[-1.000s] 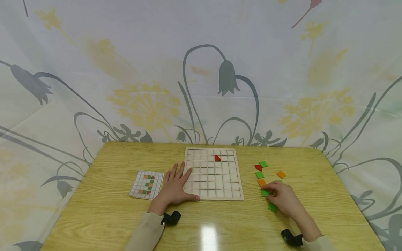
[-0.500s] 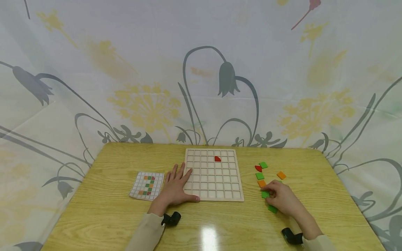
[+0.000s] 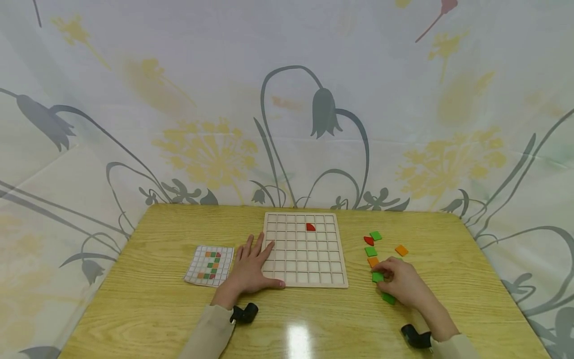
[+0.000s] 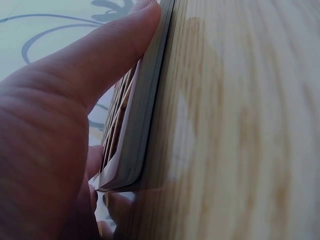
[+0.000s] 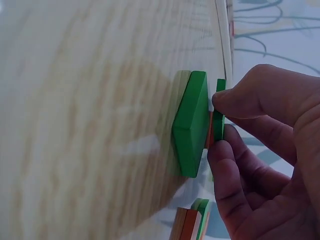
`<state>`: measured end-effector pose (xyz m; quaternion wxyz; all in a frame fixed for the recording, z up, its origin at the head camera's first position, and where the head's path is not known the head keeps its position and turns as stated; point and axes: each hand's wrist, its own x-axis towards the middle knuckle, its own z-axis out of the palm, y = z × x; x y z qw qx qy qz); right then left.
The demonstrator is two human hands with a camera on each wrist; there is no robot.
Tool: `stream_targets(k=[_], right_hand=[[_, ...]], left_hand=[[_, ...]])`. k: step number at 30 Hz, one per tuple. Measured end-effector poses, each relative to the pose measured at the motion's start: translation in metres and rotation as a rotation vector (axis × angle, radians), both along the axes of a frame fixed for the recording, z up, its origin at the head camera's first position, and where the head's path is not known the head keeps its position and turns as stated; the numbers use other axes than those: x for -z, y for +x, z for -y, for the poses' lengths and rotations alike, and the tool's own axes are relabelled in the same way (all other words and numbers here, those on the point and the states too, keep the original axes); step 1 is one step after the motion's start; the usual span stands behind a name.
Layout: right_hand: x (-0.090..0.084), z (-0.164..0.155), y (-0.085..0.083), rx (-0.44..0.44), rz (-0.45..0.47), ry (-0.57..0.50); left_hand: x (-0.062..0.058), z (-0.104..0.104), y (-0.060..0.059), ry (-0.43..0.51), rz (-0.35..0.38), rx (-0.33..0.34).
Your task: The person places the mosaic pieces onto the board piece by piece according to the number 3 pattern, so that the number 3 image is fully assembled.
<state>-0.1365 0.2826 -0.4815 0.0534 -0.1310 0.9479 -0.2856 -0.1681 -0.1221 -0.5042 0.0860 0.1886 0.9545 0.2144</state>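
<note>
My right hand (image 3: 401, 281) pinches a green square tile (image 5: 219, 125) between thumb and fingers at the right of the table. Just below those fingers lies another green tile (image 3: 388, 298), large and near in the right wrist view. An orange tile (image 3: 373, 262) sits right by the fingertips. My left hand (image 3: 251, 267) rests with spread fingers on the left side of a pale wooden grid board (image 3: 344, 259), its thumb along the near edge. One red quarter-round piece (image 3: 311, 227) lies in a cell of the board's second row.
Left of the board lies a paper pattern card (image 3: 193, 271) with coloured squares. Beyond the right hand are another orange tile (image 3: 401, 250), a red piece (image 3: 368, 241) and green tiles (image 3: 375, 235). A patterned curtain (image 3: 287, 124) hangs behind the table.
The right hand and the green tile it pinches have shifted very slightly to the left. The left hand stays on the board.
</note>
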Motion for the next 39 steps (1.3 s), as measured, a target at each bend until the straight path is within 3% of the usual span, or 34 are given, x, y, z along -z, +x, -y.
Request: stream_targets(k=[16,39], right_hand=[[0.002,0.018,-0.019,-0.031,-0.106,-0.049],[-0.005,0.065,-0.065,-0.097,-0.104,-0.121]], left_hand=[[0.0,0.001,0.0,0.005,-0.008,0.005],[-0.001,0.0,-0.001,0.001,0.0,0.009]])
